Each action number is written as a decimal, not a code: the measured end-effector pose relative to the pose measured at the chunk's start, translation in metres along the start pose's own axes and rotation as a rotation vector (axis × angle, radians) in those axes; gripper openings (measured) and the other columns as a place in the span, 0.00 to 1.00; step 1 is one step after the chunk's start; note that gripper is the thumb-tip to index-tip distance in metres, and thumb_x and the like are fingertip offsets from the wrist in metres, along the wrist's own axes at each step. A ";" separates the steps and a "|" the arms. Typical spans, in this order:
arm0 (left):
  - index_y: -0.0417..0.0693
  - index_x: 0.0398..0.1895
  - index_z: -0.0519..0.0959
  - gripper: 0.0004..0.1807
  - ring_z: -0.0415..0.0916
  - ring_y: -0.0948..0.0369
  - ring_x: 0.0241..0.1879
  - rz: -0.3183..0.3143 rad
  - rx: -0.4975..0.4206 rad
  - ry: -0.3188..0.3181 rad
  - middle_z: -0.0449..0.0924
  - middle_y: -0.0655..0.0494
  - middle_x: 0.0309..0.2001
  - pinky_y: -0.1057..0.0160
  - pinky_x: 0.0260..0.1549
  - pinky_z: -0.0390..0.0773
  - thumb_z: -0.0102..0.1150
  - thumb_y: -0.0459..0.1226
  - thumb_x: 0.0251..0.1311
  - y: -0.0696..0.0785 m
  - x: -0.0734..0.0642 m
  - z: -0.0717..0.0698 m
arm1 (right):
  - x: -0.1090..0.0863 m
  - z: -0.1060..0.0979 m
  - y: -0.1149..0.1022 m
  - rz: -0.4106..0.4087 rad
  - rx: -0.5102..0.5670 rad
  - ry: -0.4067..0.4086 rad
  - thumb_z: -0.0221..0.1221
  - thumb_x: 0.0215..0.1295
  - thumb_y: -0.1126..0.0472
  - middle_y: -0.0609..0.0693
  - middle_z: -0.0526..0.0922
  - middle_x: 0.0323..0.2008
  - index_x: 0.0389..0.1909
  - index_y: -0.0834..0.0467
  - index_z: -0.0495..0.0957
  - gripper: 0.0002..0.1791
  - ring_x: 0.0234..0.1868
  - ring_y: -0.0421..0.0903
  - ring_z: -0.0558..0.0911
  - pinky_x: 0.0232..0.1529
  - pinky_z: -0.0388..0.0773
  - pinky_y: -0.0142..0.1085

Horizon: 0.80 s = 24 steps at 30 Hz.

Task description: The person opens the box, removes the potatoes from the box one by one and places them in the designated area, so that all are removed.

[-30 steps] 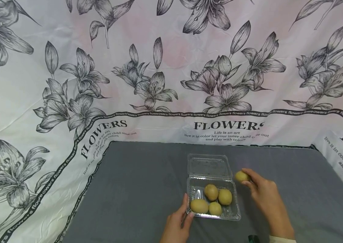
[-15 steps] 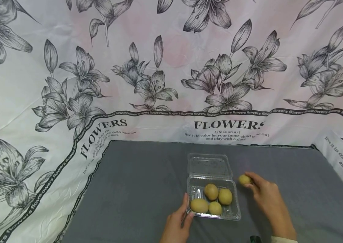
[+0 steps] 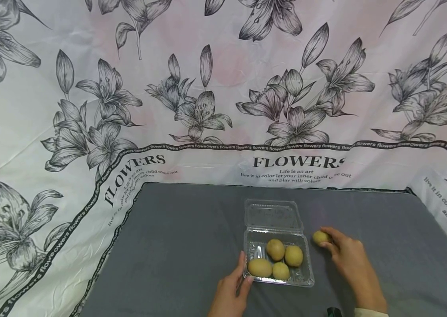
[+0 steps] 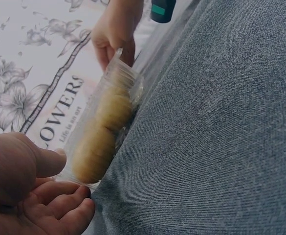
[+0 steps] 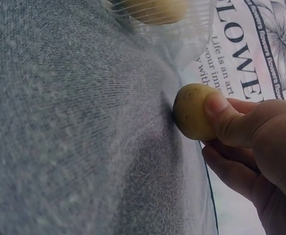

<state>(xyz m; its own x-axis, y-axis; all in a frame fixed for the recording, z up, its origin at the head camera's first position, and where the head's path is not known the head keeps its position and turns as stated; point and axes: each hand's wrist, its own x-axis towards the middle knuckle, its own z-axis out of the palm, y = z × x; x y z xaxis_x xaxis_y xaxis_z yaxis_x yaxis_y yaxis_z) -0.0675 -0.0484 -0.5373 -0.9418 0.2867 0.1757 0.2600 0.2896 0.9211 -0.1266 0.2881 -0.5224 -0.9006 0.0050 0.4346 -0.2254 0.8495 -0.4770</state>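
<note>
A clear plastic clamshell container (image 3: 305,279) lies with its lid (image 3: 272,215) folded back, away from me. Several yellowish potatoes (image 3: 260,267) sit inside it, mostly toward the near side. My left hand (image 3: 231,288) holds the container's near left corner, thumb at the front edge and a finger along the side. To the right of the container, my right hand (image 3: 348,259) pinches a small round potato (image 5: 194,111) between thumb and fingers. That potato is right at the grey cloth in the right wrist view, apart from the container.
Grey cloth (image 3: 183,246) covers the table. A white floral curtain (image 3: 215,167) printed with lettering hangs along the back and sides. A dark object with a green patch (image 4: 161,11) shows near my right wrist, at the table's near side.
My right hand has moved slightly right and toward me with the potato, lowering it to the cloth. My left hand and the container have stayed in place.
</note>
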 end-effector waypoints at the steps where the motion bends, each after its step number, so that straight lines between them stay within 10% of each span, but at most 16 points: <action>1: 0.32 0.80 0.60 0.35 0.70 0.42 0.70 -0.002 0.001 -0.001 0.68 0.38 0.74 0.53 0.64 0.78 0.58 0.40 0.79 0.000 0.000 0.000 | 0.000 0.001 0.001 -0.003 -0.001 -0.001 0.76 0.57 0.69 0.70 0.88 0.40 0.53 0.62 0.86 0.22 0.39 0.76 0.86 0.38 0.81 0.71; 24: 0.32 0.80 0.60 0.34 0.73 0.42 0.67 0.046 0.040 0.024 0.71 0.38 0.72 0.55 0.64 0.79 0.56 0.41 0.80 -0.002 -0.002 0.001 | -0.005 -0.012 0.003 0.093 -0.006 -0.167 0.77 0.60 0.61 0.70 0.86 0.52 0.59 0.63 0.83 0.27 0.53 0.74 0.84 0.50 0.78 0.72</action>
<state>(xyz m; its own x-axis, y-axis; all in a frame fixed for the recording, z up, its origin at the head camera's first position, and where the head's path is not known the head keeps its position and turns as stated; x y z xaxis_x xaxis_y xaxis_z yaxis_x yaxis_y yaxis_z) -0.0664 -0.0486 -0.5398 -0.9333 0.2790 0.2261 0.3109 0.3128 0.8975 -0.1185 0.2973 -0.5164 -0.9667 -0.0032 0.2560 -0.1364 0.8525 -0.5046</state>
